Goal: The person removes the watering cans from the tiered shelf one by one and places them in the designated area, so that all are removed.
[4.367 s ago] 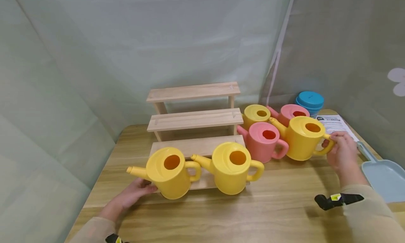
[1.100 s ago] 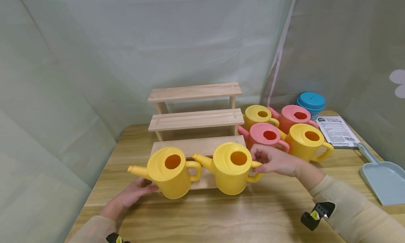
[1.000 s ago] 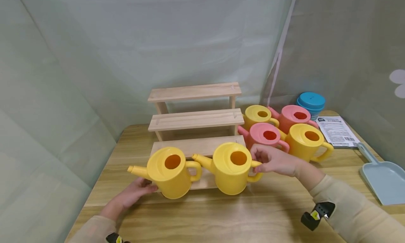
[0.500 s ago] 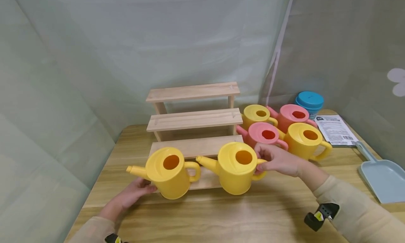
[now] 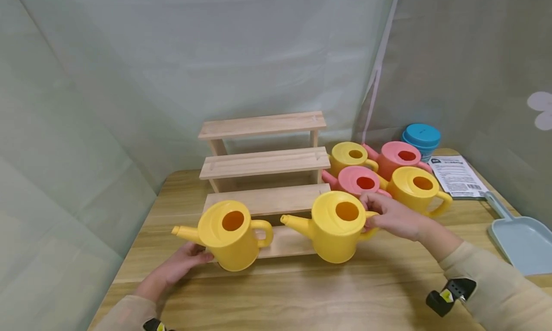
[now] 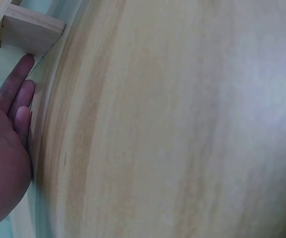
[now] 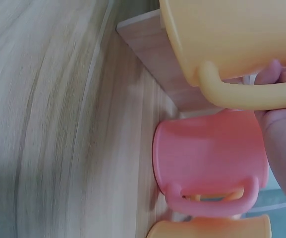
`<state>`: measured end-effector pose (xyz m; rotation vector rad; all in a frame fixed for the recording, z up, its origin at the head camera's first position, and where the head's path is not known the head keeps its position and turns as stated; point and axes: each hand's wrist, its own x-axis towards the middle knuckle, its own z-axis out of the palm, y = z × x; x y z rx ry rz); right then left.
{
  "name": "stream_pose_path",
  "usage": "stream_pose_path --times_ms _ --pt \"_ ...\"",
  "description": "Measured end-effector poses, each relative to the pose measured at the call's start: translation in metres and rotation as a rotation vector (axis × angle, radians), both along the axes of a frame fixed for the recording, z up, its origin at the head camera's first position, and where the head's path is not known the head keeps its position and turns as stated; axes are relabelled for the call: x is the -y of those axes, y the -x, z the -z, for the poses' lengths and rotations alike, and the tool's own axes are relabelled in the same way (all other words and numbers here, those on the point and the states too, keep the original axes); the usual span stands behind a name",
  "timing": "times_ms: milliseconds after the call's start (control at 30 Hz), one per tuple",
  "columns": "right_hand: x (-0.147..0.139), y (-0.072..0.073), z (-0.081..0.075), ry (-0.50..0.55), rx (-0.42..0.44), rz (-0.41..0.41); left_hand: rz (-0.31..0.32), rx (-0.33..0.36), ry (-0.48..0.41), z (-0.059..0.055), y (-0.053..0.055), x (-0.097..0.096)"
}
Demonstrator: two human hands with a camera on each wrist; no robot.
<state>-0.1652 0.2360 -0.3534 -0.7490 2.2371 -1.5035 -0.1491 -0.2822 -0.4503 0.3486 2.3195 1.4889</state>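
Note:
My right hand (image 5: 394, 217) pinches the handle of a yellow watering can (image 5: 334, 242) at the right end of the wooden tiered shelf's (image 5: 267, 201) lowest board. Whether the can touches the board is unclear. In the right wrist view fingers curl round that yellow handle (image 7: 252, 95). Another yellow watering can (image 5: 230, 247) stands upright at the board's left end, spout to the left. Beside it my left hand (image 5: 181, 264) holds the board's left end, thumb toward the front. The left wrist view shows several fingers (image 6: 20, 82) stretched beneath the board.
Right of the shelf stand pink (image 5: 355, 181) and yellow watering cans (image 5: 411, 192), one more pink can (image 5: 396, 157) and one more yellow can (image 5: 345, 156). Behind them is a blue-lidded tub (image 5: 421, 137). A printed packet (image 5: 457, 176) and a grey-blue dustpan (image 5: 523, 242) lie at the right.
My right hand set down the far-right yellow can, then took the shelf's right yellow can by its handle. It has shifted that can rightward. My left hand stays put.

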Motion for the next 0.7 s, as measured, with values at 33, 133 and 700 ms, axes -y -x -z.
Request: stream_pose_path --times_ms 33,133,700 --pt "-0.001 0.000 0.000 0.003 -0.009 0.003 -0.002 0.001 0.001 0.000 0.000 0.000" --pt "-0.007 0.001 0.001 0.018 -0.014 0.019 -0.004 0.000 0.003 0.000 0.000 0.000" --pt "-0.053 -0.009 0.009 0.228 0.055 -0.022 0.018 -0.023 -0.002 0.000 0.000 0.000"
